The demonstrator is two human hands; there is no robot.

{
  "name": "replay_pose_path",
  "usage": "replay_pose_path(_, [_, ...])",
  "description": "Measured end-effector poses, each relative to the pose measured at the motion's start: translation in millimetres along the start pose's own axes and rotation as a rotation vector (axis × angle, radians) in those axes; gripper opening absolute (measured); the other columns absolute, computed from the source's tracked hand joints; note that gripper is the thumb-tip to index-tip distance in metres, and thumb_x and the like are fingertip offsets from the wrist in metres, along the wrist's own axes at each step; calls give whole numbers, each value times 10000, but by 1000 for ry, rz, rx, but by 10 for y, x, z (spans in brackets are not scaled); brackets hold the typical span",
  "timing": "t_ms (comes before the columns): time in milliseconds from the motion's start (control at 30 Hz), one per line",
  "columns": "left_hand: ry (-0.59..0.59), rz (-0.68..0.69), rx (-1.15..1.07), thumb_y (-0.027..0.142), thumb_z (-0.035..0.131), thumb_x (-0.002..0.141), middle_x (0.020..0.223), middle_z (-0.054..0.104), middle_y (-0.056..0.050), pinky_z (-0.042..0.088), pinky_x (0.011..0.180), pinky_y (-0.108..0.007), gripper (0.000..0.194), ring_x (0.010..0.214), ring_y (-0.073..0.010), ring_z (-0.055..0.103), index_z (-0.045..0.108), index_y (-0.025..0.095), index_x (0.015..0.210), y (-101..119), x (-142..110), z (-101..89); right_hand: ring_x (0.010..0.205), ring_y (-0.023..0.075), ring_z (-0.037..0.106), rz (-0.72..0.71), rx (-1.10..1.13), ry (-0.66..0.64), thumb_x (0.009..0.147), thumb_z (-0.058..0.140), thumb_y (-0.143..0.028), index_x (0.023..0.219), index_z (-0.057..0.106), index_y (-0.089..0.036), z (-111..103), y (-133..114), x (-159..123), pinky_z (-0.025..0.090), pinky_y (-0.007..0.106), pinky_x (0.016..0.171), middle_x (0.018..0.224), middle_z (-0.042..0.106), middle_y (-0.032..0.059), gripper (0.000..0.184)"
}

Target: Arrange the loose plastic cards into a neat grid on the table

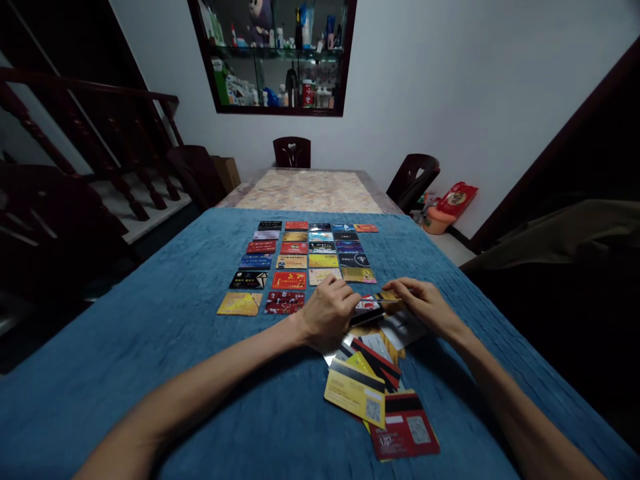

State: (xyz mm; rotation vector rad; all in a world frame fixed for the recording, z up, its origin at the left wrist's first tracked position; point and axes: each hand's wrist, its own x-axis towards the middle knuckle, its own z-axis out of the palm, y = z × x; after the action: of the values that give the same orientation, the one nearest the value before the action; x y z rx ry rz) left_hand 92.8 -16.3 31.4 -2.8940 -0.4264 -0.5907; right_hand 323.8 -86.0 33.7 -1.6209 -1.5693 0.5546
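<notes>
Over a loose pile of plastic cards, my left hand (331, 313) is closed, its fingers curled at the edge of a card (379, 300) seen nearly edge-on. From the other side, my right hand (425, 303) pinches that card's far end between thumb and fingers. Just below lies a card with a black stripe (368, 316), partly covered by my left hand. Nearer to me, the pile fans out with a yellow card (353, 387) and a dark red card (411, 433), both showing square codes. Beyond my left hand, several cards lie face up in rows, among them a gold one (240, 304).
A blue cloth (200, 353) covers the near part of the table; a patterned tabletop (310, 190) shows beyond it. Dark chairs (292, 153) stand around the far end. A red bag (457, 198) sits on an orange tub (439, 220) at the right.
</notes>
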Motion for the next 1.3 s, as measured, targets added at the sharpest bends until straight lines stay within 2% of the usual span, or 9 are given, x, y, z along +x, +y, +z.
replay_pose_path(67, [-14, -32, -46, 145, 480, 909, 863, 678, -94, 402, 791, -367, 165, 834, -214, 571, 644, 133, 907, -25, 6, -6, 929, 265, 649, -79, -40, -3, 836, 469, -751, 897, 753, -211, -43, -26, -8, 494, 385, 884, 957, 735, 89, 613])
replay_pose_path(200, [-14, -84, -122, 144, 498, 896, 824, 673, -83, 416, 785, -344, 156, 819, -209, 569, 648, 146, 854, -82, 15, 25, 1039, 278, 624, -158, -78, -125, 825, 597, -614, 1014, 737, -237, -67, -70, -38, 482, 421, 947, 1062, 715, 83, 445])
replay_pose_path(267, [-10, -96, -146, 139, 508, 892, 810, 672, -79, 423, 785, -334, 152, 816, -206, 568, 651, 143, 840, -106, 15, 50, 1056, 280, 618, -182, -108, -175, 818, 639, -517, 1048, 727, -242, -42, -66, -44, 482, 431, 954, 1066, 711, 80, 369])
replay_pose_path(433, [-29, -117, -176, 127, 516, 896, 783, 667, -71, 445, 794, -319, 171, 816, -200, 567, 655, 140, 797, -137, 10, 79, 984, 253, 627, -246, -179, -192, 878, 545, -309, 1005, 716, -218, 40, 3, -29, 509, 408, 879, 971, 709, 86, 232])
replay_pose_path(667, [-33, -158, -242, 86, 494, 875, 822, 681, -78, 469, 784, -328, 190, 834, -207, 583, 675, 145, 861, -168, 4, 90, 903, 236, 623, -316, -273, -130, 894, 515, -258, 998, 705, -223, 85, 75, -24, 514, 377, 801, 921, 681, 85, 219])
replay_pose_path(833, [-7, -170, -277, 72, 499, 857, 911, 708, -88, 486, 818, -342, 235, 888, -216, 592, 672, 141, 1000, -175, -13, 140, 894, 242, 614, -372, -385, -75, 899, 492, -243, 1013, 687, -220, 109, 125, -15, 482, 393, 808, 931, 671, 96, 227])
replay_pose_path(967, [41, -164, -280, 55, 523, 828, 1008, 711, -107, 492, 850, -362, 349, 929, -226, 599, 623, 123, 1155, -160, -23, 157, 924, 254, 607, -417, -434, -71, 902, 477, -226, 1025, 672, -211, 120, 133, -18, 465, 406, 828, 937, 671, 102, 231])
replay_pose_path(1300, [23, -152, -243, 66, 520, 856, 940, 711, -101, 487, 822, -350, 270, 899, -222, 605, 639, 106, 1095, -136, -26, 154, 943, 272, 611, -488, -513, -39, 930, 429, -244, 1119, 662, -211, 159, 154, -46, 454, 427, 827, 959, 685, 122, 302])
